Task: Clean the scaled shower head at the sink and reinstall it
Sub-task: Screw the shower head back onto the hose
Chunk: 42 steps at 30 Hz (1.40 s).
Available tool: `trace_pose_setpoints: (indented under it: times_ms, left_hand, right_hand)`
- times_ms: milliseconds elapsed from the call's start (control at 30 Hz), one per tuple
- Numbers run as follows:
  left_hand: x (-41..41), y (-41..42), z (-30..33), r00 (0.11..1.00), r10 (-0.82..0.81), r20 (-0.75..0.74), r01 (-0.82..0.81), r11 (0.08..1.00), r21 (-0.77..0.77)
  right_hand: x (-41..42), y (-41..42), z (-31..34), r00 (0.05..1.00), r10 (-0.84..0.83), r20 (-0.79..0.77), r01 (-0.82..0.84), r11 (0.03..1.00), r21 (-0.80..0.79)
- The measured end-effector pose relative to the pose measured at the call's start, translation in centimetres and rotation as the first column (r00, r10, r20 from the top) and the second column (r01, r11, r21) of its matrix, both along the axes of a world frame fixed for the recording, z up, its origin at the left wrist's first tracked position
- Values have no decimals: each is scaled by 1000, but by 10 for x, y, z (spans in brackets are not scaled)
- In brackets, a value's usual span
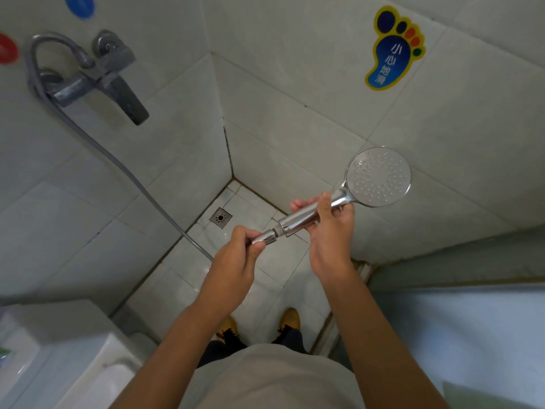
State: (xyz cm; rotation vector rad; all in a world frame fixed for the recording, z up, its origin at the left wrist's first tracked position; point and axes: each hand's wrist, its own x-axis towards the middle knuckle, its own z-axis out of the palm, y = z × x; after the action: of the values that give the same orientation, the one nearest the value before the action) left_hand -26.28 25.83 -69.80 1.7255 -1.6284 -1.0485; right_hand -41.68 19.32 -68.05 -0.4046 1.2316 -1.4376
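Note:
A chrome shower head (377, 177) with a round nozzle face points up and to the right over the shower corner. My right hand (327, 222) grips its handle. My left hand (236, 255) pinches the metal hose nut (265, 237) at the handle's threaded end, where a short stretch of thread shows between nut and handle. The grey hose (124, 169) runs from my left hand up to the wall mixer tap (97, 78) at the upper left.
A floor drain (220, 217) sits in the tiled corner below the hands. A foot-shaped sticker (393, 51) is on the right wall. A white toilet tank (59, 358) stands at the lower left. My shoes (290, 318) are on the wet floor tiles.

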Motion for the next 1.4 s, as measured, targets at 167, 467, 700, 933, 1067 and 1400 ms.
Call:
trace_pose_setpoints:
  times_ms: [167, 467, 700, 933, 1067, 1400]
  left_hand:
    - [-1, -2, 2, 1000, -6, 20, 6, 1000, -17]
    - [-5, -2, 1, 998, 34, -59, -35, 999, -5]
    - [-5, -3, -1, 993, 58, -102, -61, 998, -28]
    - [-5, -3, 1, 980, 101, -174, -111, 992, -51]
    - [-8, -4, 2, 959, 146, -241, -146, 989, 19]
    - [-2, -5, 0, 988, 106, -111, -107, 994, -6]
  right_hand:
    - [2, 1, -1, 1000, -4, 1, 4, 1000, 16]
    - [4, 0, 1, 1000, 7, 5, -8, 1000, 20]
    - [6, 0, -1, 1000, 10, 9, -10, 1000, 25]
    - [6, 0, -5, 999, 4, 34, -6, 998, 57]
    - [7, 0, -7, 998, -6, 55, 2, 997, 76]
    - [8, 1, -7, 996, -14, 89, 6, 996, 85]
